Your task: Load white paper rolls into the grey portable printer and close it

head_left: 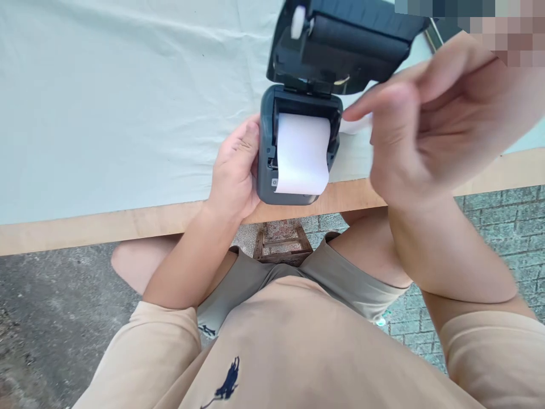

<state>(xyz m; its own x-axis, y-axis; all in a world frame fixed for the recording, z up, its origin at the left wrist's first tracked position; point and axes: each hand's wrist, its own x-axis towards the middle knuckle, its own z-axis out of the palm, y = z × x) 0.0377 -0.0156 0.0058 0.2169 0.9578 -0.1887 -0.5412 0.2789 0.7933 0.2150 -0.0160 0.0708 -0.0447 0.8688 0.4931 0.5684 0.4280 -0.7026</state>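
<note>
A dark grey portable label printer (265,170) is held over the table's near edge, its black lid (336,48) swung up and away. Inside its bay lies a white paper roll (303,153), the loose end hanging over the front. My left hand (236,165) is closed around the printer's left side, with some fingers hidden beneath it. At the other side is my right hand (409,119), index fingertip at the bay's right edge, thumb apart from it. I see nothing held between those fingers. Whether the fingertip touches the printer I cannot tell.
A pale cloth (128,113) covers the table, with a bare wooden edge (85,227) in front. A white strip (355,125) shows behind the printer, partly hidden by my right hand. Below, a wooden stool (283,258) stands between my legs. A dark object is at upper right.
</note>
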